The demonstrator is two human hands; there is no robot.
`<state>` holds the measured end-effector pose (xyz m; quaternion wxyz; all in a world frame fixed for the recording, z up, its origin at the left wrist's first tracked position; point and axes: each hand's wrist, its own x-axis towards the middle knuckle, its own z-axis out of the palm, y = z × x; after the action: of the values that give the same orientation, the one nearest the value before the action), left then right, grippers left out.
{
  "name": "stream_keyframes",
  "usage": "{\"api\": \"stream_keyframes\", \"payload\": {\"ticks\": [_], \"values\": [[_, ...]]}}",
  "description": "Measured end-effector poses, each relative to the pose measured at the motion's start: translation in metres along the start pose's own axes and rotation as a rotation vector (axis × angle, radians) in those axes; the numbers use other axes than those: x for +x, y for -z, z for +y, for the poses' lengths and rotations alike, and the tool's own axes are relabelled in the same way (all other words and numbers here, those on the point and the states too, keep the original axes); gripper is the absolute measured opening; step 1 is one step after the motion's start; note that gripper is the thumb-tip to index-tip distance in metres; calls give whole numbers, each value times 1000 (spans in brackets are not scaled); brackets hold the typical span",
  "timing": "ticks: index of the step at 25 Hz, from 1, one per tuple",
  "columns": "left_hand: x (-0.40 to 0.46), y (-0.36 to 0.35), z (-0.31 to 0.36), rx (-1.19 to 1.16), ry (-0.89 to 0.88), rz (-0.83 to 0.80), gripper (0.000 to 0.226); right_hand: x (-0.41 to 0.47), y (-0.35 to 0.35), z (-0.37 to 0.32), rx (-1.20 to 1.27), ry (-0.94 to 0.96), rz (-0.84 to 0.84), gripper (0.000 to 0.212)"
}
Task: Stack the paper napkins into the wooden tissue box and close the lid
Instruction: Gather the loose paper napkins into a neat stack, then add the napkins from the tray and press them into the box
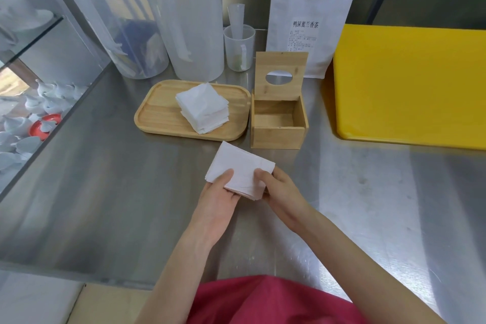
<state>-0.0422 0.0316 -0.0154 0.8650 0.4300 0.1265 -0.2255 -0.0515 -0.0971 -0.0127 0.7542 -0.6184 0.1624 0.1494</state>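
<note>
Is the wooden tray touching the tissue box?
Cannot tell. In the head view, the wooden tray and the wooden tissue box sit edge to edge, with only a dark seam between them.

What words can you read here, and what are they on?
"鸭屎蜜兰香茶": large black heading on the white paper label of the tall white zip-top pouch behind the open wooden tissue box.
Smaller lines beneath that heading: too small and blurred to read.
Nothing else in view carries readable text.

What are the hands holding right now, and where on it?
A small batch of napkins, pinched at its near edge: left hand on the near-left corner, right hand on the near-right.
</note>
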Motion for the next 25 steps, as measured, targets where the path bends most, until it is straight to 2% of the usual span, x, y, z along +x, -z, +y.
{"api": "stream_keyframes", "payload": {"ticks": [3, 5, 9, 14, 17, 20, 25], "values": [[2, 9, 9, 167, 27, 2, 25, -1, 8, -2, -141, 28, 144, 29], [4, 14, 15, 308, 43, -3, 16, -4, 13, -9, -230, 87, 206, 22], [5, 9, 15, 499, 11, 25, 12, -7, 16, -18, -354, 163, 220, 17], [10, -1, 7, 539, -29, 87, 21, -5, 19, -15, -297, 75, 178, 30], [14, -3, 4, 610, -27, 137, 23, -3, 23, -11, -347, 68, 169, 22], [20, -8, 4, 670, -60, 180, 22, 0, 29, -13, -413, 118, 241, 25], [37, -21, 18, 792, -77, 109, 24, 13, 45, -30, -526, 211, 383, 26]]}}
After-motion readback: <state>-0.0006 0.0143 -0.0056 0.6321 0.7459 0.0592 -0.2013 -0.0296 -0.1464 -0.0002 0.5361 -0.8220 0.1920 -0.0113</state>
